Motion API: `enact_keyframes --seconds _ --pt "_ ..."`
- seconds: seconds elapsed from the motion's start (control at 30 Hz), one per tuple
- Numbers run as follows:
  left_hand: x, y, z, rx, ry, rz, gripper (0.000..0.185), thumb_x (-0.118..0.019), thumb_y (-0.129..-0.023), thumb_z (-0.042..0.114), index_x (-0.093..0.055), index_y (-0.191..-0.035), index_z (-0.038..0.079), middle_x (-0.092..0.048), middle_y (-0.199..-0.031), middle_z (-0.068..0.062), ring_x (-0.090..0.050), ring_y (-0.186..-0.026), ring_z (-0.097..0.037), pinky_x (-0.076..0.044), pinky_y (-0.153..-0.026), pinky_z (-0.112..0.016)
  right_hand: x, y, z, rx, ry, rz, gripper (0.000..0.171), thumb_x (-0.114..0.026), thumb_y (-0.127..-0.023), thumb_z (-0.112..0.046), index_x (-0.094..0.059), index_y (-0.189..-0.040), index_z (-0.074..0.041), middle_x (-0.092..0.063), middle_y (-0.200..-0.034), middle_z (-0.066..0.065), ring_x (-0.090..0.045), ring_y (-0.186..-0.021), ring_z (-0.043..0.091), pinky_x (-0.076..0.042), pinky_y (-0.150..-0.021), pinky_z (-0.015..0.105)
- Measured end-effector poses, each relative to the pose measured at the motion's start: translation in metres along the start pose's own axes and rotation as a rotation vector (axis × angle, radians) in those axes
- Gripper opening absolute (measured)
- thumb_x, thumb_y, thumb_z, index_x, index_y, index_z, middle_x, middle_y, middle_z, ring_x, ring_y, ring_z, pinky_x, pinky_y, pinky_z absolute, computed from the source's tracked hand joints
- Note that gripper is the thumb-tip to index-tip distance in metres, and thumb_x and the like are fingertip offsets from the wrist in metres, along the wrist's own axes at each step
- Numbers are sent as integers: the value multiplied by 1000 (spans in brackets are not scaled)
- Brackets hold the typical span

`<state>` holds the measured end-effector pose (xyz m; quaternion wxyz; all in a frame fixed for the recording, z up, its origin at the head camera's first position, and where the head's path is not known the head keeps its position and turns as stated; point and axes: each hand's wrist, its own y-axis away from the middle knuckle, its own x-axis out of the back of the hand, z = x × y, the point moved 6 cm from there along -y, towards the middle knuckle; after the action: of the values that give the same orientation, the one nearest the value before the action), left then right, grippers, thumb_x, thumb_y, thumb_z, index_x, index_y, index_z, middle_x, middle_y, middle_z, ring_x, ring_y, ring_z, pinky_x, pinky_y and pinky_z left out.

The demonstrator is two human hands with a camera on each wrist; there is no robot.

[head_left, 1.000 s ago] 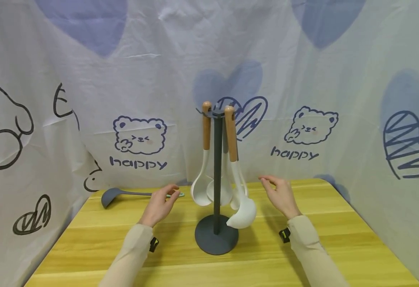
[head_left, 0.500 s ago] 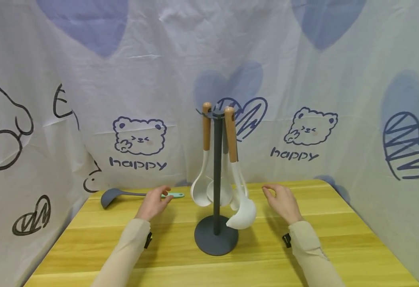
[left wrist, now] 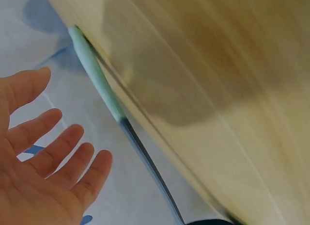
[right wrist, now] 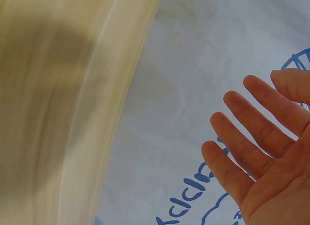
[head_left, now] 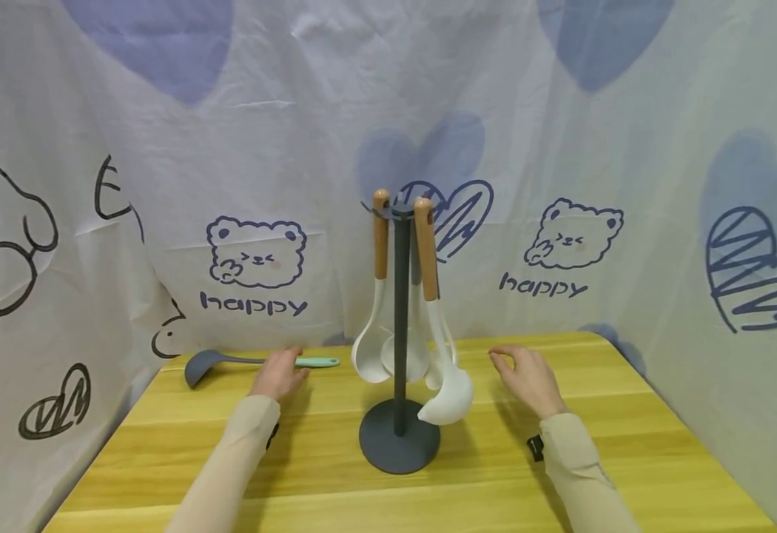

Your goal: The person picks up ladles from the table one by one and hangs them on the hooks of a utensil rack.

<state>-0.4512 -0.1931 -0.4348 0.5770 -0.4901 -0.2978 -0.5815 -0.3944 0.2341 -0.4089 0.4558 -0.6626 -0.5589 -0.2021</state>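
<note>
A dark grey utensil stand (head_left: 399,437) rises from the middle of the yellow wooden table (head_left: 428,488), with white ladles and spoons (head_left: 448,392) on wooden handles hanging from its top. A grey ladle with a mint-green handle (head_left: 255,362) (left wrist: 99,84) lies along the table's back edge at the left. My left hand (head_left: 279,374) (left wrist: 46,171) hovers just over that handle, fingers spread and straight, holding nothing. My right hand (head_left: 528,377) (right wrist: 261,147) is low over the table to the right of the stand, fingers relaxed and empty.
A white cloth backdrop (head_left: 262,185) printed with bears, hearts and the word "happy" surrounds the table on three sides. Both my arms wear beige sleeves (head_left: 229,466).
My left hand has reached back and left towards the mint-handled ladle. My right hand has sunk lower towards the table. The stand and its utensils have not moved.
</note>
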Motion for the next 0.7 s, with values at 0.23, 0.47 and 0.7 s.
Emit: enact_keyframes --seconds 0.23,0.47,0.7 --pt "0 -5 -17 12 -96 4 46 -71 -88 10 -58 -129 -4 -57 -126 -30 -54 -115 -49 -47 -97 -61 1 1 0 6 -6 16 33 -56 -100 -25 -68 -122 -5 -67 -124 19 -60 -117 41 -47 -100 58" --pt "-6 -7 -36 10 -166 -11 36 -69 -87 8 -60 -120 -2 -59 -120 -28 -55 -110 -48 -50 -90 -62 0 3 -3 0 -33 3 34 -55 -100 -27 -67 -123 -5 -66 -125 19 -60 -118 41 -47 -99 58" --pt "-5 -6 -38 36 -192 -38 37 -67 -86 3 -58 -121 -4 -58 -123 -31 -54 -114 -49 -48 -93 -63 3 3 -3 -11 -41 22 34 -55 -101 -27 -67 -123 -5 -66 -125 18 -60 -118 41 -46 -100 58"
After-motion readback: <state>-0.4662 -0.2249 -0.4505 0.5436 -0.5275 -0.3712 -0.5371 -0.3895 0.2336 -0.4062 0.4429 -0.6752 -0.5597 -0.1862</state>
